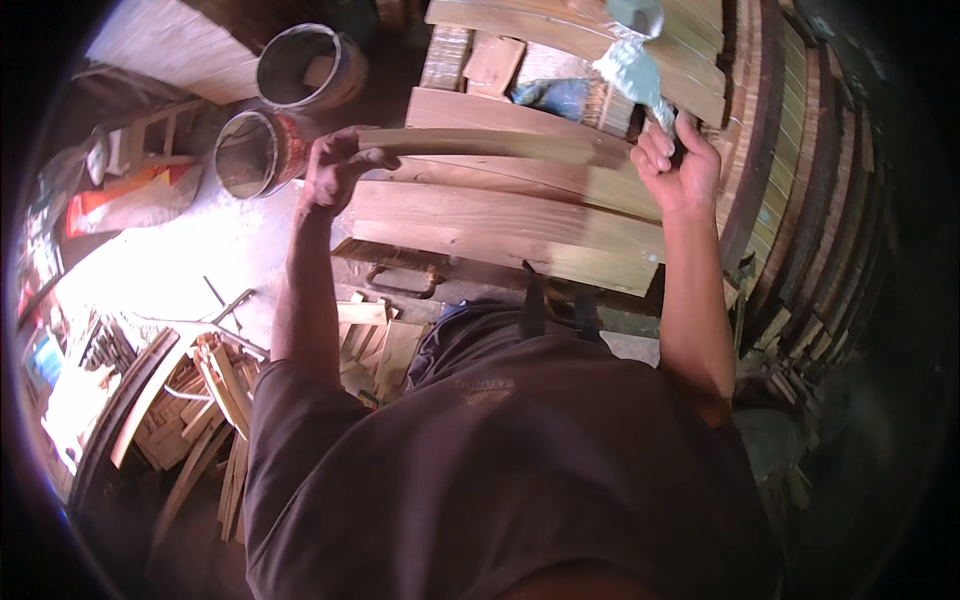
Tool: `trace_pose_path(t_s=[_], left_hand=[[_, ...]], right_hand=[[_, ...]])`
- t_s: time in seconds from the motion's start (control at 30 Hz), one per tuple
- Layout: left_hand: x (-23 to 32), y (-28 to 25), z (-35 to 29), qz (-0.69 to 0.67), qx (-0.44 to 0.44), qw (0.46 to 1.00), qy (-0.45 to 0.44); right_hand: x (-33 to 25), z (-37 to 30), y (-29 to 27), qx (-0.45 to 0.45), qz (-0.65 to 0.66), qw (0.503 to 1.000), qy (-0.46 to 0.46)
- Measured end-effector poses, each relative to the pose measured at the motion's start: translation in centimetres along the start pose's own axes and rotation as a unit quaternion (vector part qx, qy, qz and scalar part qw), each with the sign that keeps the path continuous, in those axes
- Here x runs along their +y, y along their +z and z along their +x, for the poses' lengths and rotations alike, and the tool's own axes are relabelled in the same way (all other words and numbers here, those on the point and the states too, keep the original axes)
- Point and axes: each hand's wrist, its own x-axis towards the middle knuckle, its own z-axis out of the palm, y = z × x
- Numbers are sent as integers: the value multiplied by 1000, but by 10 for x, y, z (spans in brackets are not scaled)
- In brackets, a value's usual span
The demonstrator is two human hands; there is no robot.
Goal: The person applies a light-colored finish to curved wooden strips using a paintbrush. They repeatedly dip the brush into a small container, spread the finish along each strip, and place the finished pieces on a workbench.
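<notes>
Left hand: the left hand (332,172) is gripping the left end of the strip, thumb and fingers closing around the wood.
Right hand: the right hand (688,172) is hovering at the strip's other end, its fingers curling inward and its thumb standing up; whether it is pinching anything I cannot tell.
Strip: the long, slightly bowed wooden strip (480,143) is spanning the space between the hands, running crosswise above the planks.
Planks: several wide, pale planks (490,222) are lying side by side in front of the person, their long edges running roughly along the strip.
Pale green item: a crumpled pale green item (632,70) is showing just beyond the right hand; its kind is too blurred to tell.
Blue item: a blue item (560,97) is lying among wood blocks (493,65) beyond the planks.
Right side: curved boards (745,150) are standing in close rows.
Left side: two buckets (350,72) are standing near the left hand, mouths showing, with an orange and white sack (130,205) lying farther left.
Lower left: wood offcuts (215,390) are heaping up in a loose jumble.
Person: a dark shirt (490,450) is filling the lower middle.
</notes>
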Motion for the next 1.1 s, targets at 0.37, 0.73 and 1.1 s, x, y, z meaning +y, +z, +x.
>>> trace_pose_path(t_s=[0.37, 0.73, 1.1], left_hand=[[31, 8, -56, -22, -11, 995, 92], [31, 4, -64, 11, -3, 994, 110], [31, 1, -60, -53, -29, 993, 101]], right_hand=[[100, -38, 109, -42, -136, 989, 35], [133, -54, 145, -33, -326, 941, -81], [108, -80, 83, 16, -387, 915, -114]])
